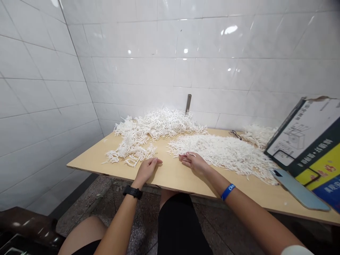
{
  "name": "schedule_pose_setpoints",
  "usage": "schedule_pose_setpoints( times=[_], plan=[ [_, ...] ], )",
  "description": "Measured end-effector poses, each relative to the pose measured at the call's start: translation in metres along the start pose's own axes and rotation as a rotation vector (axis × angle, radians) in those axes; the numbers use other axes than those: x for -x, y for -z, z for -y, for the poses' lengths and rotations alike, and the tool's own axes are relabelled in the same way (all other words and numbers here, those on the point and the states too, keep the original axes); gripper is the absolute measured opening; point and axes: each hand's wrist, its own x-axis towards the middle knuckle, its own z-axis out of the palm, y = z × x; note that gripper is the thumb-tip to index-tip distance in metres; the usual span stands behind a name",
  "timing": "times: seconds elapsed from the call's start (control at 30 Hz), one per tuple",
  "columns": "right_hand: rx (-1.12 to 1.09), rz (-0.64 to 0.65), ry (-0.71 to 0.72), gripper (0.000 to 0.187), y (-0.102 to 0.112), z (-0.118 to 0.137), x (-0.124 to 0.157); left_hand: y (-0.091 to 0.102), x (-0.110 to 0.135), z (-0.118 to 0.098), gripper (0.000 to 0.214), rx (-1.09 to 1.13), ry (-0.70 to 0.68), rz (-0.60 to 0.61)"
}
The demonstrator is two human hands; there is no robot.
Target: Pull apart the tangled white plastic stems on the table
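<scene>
My left hand (147, 168) rests on the wooden tabletop (175, 175), fingers curled together, just right of a heap of branched white plastic pieces (148, 132). My right hand (192, 161) lies at the near edge of a flatter pile of small loose white pieces (225, 152). Its fingers are pinched on a small white piece. A black watch sits on my left wrist and a blue band on my right.
A printed cardboard box (310, 145) stands at the right with a phone (299, 191) lying in front of it. A smaller white pile (259, 134) and black glasses (235, 134) lie near the tiled wall. My knees are under the table.
</scene>
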Motion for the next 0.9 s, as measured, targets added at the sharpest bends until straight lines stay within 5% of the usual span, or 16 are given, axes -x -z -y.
schedule_pose_setpoints(
  times=[0.17, 0.5, 0.73, 0.9],
  plan=[
    [0.106, 0.238, -0.028, 0.027, 0.011, 0.026, 0.011, -0.004, 0.002, -0.005, 0.04, 0.079, -0.026, -0.034],
    [0.145, 0.549, -0.066, 0.038, -0.029, 0.013, 0.058, -0.03, 0.03, -0.055, 0.036, 0.295, -0.032, 0.099],
    [0.504, 0.497, 0.152, 0.043, -0.044, 0.017, 0.068, -0.029, 0.059, -0.052, 0.021, 0.413, -0.069, 0.042],
    [0.694, 0.663, 0.14, 0.04, -0.062, 0.033, 0.08, -0.018, 0.075, -0.061, 0.033, 0.448, -0.072, -0.059]
  ],
)
